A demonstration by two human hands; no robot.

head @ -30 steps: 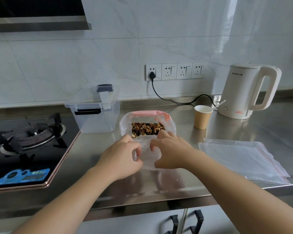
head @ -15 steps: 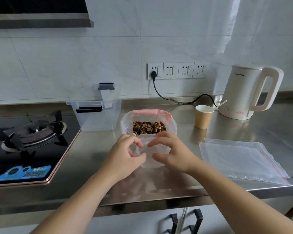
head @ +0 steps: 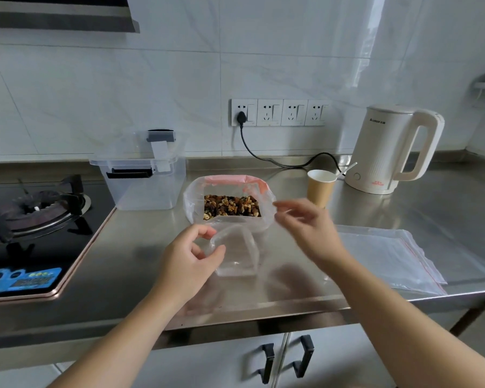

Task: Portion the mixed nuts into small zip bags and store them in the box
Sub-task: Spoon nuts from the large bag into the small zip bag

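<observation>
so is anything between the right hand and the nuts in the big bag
Nothing visible. The right hand hovers open just right of the big bag, whose mouth is rolled open with the mixed nuts exposed. The small zip bag, held by the left hand, sits nearer the person, off that path.

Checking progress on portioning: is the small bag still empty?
Empty. The small bag, held open by the left hand, shows clear through; the nuts remain in the big bag.

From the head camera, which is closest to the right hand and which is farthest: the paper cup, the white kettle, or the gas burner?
1. Brown paper cup, just behind the right hand.
2. White electric kettle, back right.
3. Black gas burner, far left.
</observation>
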